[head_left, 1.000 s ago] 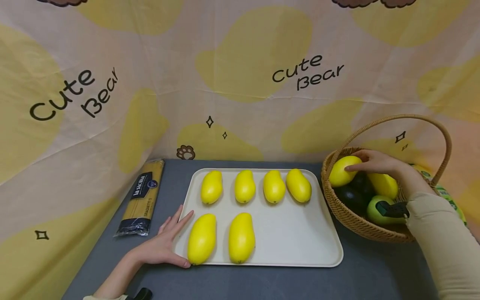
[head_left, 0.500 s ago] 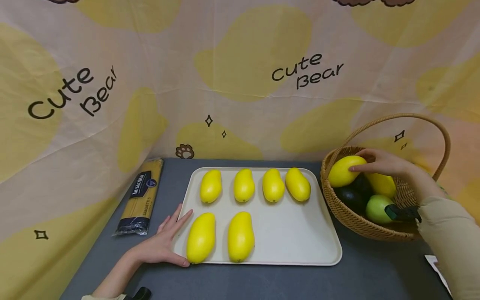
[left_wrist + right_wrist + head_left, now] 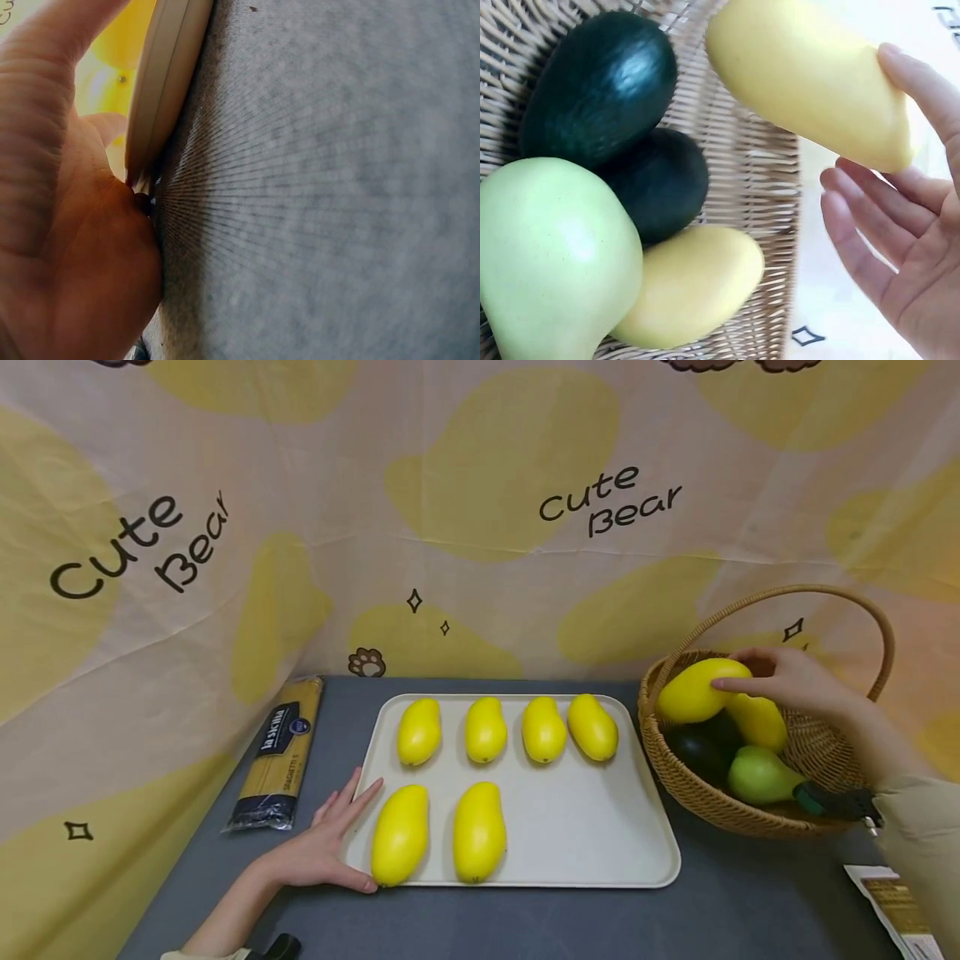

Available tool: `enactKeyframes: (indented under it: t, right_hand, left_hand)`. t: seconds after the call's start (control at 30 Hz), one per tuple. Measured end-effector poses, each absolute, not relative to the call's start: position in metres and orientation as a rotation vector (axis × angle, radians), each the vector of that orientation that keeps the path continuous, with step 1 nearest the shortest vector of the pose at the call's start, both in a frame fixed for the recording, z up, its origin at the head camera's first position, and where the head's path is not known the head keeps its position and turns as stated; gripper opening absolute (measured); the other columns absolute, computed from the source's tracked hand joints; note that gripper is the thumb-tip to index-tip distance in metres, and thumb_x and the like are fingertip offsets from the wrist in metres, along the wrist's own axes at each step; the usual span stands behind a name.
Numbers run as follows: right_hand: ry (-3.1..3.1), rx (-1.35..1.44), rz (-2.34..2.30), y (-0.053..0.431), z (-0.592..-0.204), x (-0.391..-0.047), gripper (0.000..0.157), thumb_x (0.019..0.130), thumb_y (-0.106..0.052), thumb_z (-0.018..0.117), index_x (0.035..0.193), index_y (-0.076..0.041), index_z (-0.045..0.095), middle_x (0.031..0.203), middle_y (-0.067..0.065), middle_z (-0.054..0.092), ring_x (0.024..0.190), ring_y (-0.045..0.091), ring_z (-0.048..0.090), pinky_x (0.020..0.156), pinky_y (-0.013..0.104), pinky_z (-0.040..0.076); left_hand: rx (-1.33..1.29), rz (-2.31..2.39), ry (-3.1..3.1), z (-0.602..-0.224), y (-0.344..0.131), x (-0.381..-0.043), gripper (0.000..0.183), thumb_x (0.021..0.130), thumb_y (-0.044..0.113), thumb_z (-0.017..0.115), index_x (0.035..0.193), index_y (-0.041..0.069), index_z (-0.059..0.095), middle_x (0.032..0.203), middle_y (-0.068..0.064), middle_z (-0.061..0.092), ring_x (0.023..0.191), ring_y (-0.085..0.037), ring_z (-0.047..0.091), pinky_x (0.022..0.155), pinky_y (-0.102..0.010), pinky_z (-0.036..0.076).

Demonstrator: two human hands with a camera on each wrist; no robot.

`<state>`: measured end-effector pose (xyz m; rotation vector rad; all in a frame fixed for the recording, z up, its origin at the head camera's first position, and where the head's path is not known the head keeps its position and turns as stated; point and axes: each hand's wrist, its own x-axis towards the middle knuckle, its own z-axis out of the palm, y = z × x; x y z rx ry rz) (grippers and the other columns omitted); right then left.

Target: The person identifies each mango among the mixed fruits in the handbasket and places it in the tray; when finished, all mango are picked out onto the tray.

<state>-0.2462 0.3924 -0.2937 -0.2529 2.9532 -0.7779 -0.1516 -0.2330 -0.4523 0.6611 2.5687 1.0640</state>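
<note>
My right hand [image 3: 806,681] holds a yellow mango [image 3: 697,691] by one end, at the left side of the wicker basket [image 3: 705,810]. In the right wrist view the thumb lies on the mango [image 3: 810,75] and fingers reach beneath it. Lower in the basket are another yellow mango [image 3: 694,289], a green pear [image 3: 555,255] and two dark avocados [image 3: 600,86]. My left hand [image 3: 318,852] rests against the left edge of a cream tray [image 3: 585,843], fingers spread and thumb at the near corner. Several mangoes [image 3: 480,833] lie on the tray in two rows.
A spaghetti pack [image 3: 281,756] lies left of the tray on the grey table [image 3: 525,927]. Above the basket arches its tall handle [image 3: 813,589]. A flat packet [image 3: 896,906] lies at the lower right, partly under the sleeve. A printed cloth [image 3: 465,527] hangs behind.
The right hand and its mango have risen slightly and shifted right, with the mango now tilted. The right forearm has swung right, uncovering the packet. My left hand stays on the tray edge.
</note>
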Motion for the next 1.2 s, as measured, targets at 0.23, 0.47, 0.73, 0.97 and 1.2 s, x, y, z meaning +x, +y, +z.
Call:
enactKeyframes:
  t: [0.23,0.47,0.73,0.97,1.2]
  right_hand:
    - [2.857,-0.206,-1.14,0.395,-0.281,-0.216,0.06,0.099,-0.029,0.057,0.144,0.003,0.034,0.118,0.006,0.064,0.09,0.007,0.066,0.071,0.018,0.051]
    - [2.615,-0.163,-1.66,0.387,-0.282,-0.191,0.022,0.103,-0.019,0.05,0.122,-0.029,0.051,0.107,-0.017,0.06,0.091,0.005,0.066,0.076,0.016,0.051]
    - [1.889,-0.284,-2.232,0.358,-0.291,-0.178,0.027,0.105,-0.011,0.04,0.122,-0.016,0.06,0.114,0.0,0.062,0.101,0.014,0.065,0.08,0.031,0.056]
    - [1.915,-0.304,-2.072,0.316,-0.299,-0.173,0.026,0.106,-0.017,0.039,0.132,-0.015,0.044,0.119,-0.001,0.059,0.105,0.016,0.062,0.084,0.032,0.055]
    - [1.987,-0.244,-1.907,0.274,-0.31,-0.168,0.041,0.105,-0.025,0.044,0.138,-0.004,0.032,0.114,0.001,0.06,0.099,0.016,0.062,0.083,0.033,0.054]
  left_hand:
    - [0.658,1.07,2.566,-0.453,-0.233,-0.153,0.122,0.064,0.043,0.088,0.158,0.018,0.013,0.159,-0.024,-0.016,0.137,-0.057,-0.013,0.103,-0.071,-0.004]
    - [0.666,1.069,2.572,-0.454,-0.234,-0.154,0.122,0.064,0.043,0.088,0.158,0.016,0.014,0.158,-0.025,-0.016,0.137,-0.057,-0.013,0.102,-0.071,-0.004]
    - [0.66,1.075,2.557,-0.453,-0.232,-0.154,0.122,0.065,0.042,0.088,0.158,0.017,0.013,0.158,-0.025,-0.016,0.137,-0.056,-0.013,0.102,-0.071,-0.005]
    - [0.647,1.058,2.567,-0.454,-0.232,-0.154,0.122,0.065,0.044,0.087,0.158,0.021,0.012,0.159,-0.023,-0.016,0.137,-0.058,-0.011,0.102,-0.071,-0.004]
    - [0.644,1.039,2.583,-0.454,-0.232,-0.153,0.123,0.065,0.046,0.087,0.158,0.018,0.012,0.159,-0.024,-0.016,0.137,-0.058,-0.01,0.104,-0.07,-0.004]
